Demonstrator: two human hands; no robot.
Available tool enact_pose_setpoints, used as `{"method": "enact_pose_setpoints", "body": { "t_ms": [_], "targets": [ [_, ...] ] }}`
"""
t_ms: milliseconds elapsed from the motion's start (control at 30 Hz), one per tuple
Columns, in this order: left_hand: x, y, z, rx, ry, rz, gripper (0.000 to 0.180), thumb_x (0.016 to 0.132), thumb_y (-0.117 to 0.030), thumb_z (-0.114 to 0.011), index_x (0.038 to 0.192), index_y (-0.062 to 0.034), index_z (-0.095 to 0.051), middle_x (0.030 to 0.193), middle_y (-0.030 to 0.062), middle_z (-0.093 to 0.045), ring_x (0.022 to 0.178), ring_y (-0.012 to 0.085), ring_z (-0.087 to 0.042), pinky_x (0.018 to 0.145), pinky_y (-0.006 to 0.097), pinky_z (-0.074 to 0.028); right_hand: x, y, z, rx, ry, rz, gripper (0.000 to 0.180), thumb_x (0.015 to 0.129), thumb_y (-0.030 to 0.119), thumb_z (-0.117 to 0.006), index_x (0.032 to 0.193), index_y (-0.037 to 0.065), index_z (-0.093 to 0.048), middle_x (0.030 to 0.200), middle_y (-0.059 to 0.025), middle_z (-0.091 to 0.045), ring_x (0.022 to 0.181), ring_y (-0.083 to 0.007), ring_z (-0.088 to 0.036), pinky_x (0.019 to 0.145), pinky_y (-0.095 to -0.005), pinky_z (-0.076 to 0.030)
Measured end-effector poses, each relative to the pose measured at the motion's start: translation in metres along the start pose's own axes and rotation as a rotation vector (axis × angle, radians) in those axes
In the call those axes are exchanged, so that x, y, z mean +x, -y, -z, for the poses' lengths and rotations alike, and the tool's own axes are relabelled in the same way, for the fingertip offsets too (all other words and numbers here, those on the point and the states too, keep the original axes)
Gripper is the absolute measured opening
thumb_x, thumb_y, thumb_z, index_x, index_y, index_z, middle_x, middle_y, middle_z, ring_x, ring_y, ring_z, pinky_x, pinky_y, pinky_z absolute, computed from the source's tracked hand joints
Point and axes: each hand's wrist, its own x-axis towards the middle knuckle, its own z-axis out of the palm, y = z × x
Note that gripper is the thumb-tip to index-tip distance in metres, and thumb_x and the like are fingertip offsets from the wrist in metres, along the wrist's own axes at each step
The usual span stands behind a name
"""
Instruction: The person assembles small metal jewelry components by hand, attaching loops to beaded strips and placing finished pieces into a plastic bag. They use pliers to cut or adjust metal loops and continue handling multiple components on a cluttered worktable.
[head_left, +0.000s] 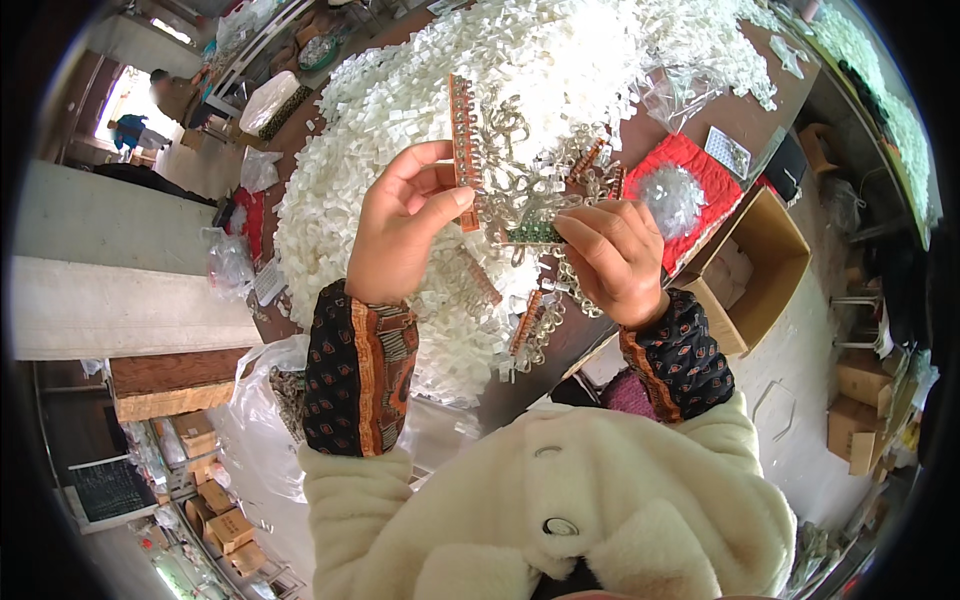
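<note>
My left hand (400, 225) pinches an upright orange-brown strip (463, 140) lined with small metal fittings, its thumb across the lower part. From that strip a cluster of shiny looped pieces (510, 150) spreads to the right. My right hand (620, 255) is closed on the end of a short green strip (530, 232), just below the loops. Whether the two strips are joined is hard to make out. Beneath both hands lies a large heap of small white translucent pieces (370, 120). A similar orange strip with loops (527, 322) rests on the table below the right hand.
Right of my hands, a red cloth (655, 155) bears a pile of clear pieces (672, 200). An open cardboard box (765, 245) stands beside the table's right edge. Clear plastic bags (270, 400) hang at the near left. People (175, 97) are far off at upper left.
</note>
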Motion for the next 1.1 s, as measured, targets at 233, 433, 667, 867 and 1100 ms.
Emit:
{"method": "enact_pose_setpoints", "body": {
  "t_ms": [233,433,667,867,1100],
  "targets": [
    [-0.016,-0.024,-0.024,0.104,0.033,-0.257,0.045,0.083,0.010,-0.065,0.124,0.0038,-0.047,0.112,0.0131,-0.062,0.099,0.0162,-0.061,0.087,0.030,-0.050,-0.003,0.013,0.022,0.098,0.039,-0.077,0.035,0.068,0.003,-0.071,0.102,0.005,-0.066,0.092,-0.0057,-0.065,0.080,-0.0230,-0.061,0.066,-0.0348,-0.045],
    [-0.028,-0.028,-0.032,0.176,0.091,-0.314,0.046,0.082,0.008,-0.067,0.123,0.0034,-0.048,0.110,0.0121,-0.062,0.099,0.0163,-0.061,0.087,0.030,-0.050,0.000,0.032,0.033,0.822,0.306,-0.574,0.041,0.076,0.011,-0.080,0.111,0.001,-0.062,0.103,-0.0124,-0.064,0.091,-0.0281,-0.062,0.078,-0.0368,-0.049],
    [-0.034,-0.030,-0.031,0.207,0.125,-0.279,0.046,0.082,0.008,-0.067,0.124,0.0038,-0.047,0.113,0.0125,-0.061,0.101,0.0166,-0.061,0.087,0.029,-0.050,0.012,0.046,0.037,0.548,0.113,-0.303,0.028,0.077,0.013,-0.074,0.104,0.008,-0.070,0.088,-0.0063,-0.061,0.082,-0.0231,-0.058,0.073,-0.0343,-0.043],
    [-0.042,-0.032,-0.026,0.167,0.123,-0.204,0.047,0.082,0.008,-0.066,0.125,0.0039,-0.047,0.114,0.0126,-0.061,0.101,0.0161,-0.061,0.086,0.029,-0.051,0.018,0.058,0.026,0.314,0.005,-0.262,0.031,0.075,0.022,-0.078,0.105,0.012,-0.072,0.079,-0.0011,-0.062,0.074,-0.0196,-0.061,0.067,-0.0332,-0.043],
    [-0.049,-0.034,-0.024,0.158,0.128,-0.160,0.044,0.082,0.008,-0.065,0.123,0.0046,-0.049,0.114,0.0122,-0.061,0.100,0.0154,-0.061,0.083,0.029,-0.051,0.020,0.071,0.020,0.568,0.048,-0.504,0.031,0.076,0.016,-0.078,0.105,0.008,-0.069,0.083,-0.0067,-0.066,0.074,-0.0252,-0.063,0.067,-0.0346,-0.049]
  ]
}}
